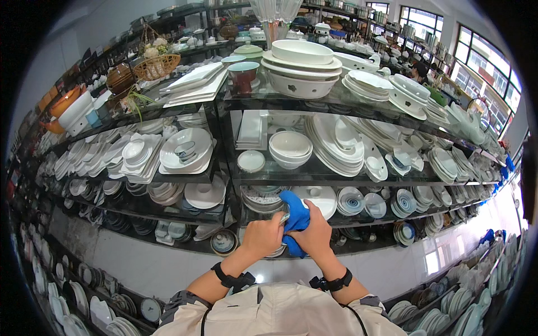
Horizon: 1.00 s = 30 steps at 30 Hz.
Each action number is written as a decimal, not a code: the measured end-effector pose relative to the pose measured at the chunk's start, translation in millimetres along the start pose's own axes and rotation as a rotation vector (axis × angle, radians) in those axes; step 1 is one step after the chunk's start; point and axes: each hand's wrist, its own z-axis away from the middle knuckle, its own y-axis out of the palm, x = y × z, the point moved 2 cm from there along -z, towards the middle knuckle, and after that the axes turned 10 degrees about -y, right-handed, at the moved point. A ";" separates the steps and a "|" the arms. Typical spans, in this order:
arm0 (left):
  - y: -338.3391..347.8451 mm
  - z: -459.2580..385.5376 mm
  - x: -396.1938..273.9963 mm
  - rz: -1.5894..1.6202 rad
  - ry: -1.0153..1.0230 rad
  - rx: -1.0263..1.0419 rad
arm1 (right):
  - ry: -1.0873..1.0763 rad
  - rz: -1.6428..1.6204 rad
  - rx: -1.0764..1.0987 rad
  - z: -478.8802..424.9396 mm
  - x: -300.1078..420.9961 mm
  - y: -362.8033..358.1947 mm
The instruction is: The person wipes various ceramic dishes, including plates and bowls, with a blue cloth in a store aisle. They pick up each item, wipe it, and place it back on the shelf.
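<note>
In front of my chest, my right hand grips a blue cloth, with part of it hanging below the fingers. My left hand meets it from the other side, closed on a small pale dish-like piece. Only a thin edge of that piece shows; the cloth and fingers hide the rest, so its kind is unclear. Just beyond my hands, a white lidded dish and a stack of patterned plates sit on the lower shelf. A bowl with a blue spiral stands to their right.
Crowded glass shelves rise ahead, with stacked white bowls, oval platters and a large oval casserole on top. A wicker basket stands at upper left. More plate racks flank me near the tiled floor.
</note>
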 end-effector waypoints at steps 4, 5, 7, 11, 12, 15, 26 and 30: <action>-2.9 0.0 -8.5 0.042 0.015 0.017 | -0.039 -0.035 -0.022 8.8 -33.5 9.5; -2.8 -0.3 -8.9 0.059 0.000 0.011 | -0.064 -0.036 -0.041 10.1 -39.1 11.0; -6.5 -2.7 -5.8 0.126 -0.010 -0.044 | 0.048 -0.218 0.024 3.0 -36.6 9.6; -13.4 -5.9 7.6 0.295 -0.128 -0.029 | 0.201 -0.748 0.113 -11.0 -29.9 2.8; -13.1 -5.8 10.1 0.362 -0.126 -0.020 | 0.426 -1.037 0.177 -6.0 -33.8 8.2; -13.7 -4.8 16.4 0.509 -0.130 0.012 | 0.722 -1.506 0.238 13.8 -39.2 17.4; -26.8 -3.1 75.9 0.291 -0.229 0.174 | 0.351 -0.736 0.284 2.4 -22.4 80.6; -44.7 -15.5 95.1 0.357 -0.143 0.179 | 0.382 -0.788 0.286 -10.2 -7.9 91.9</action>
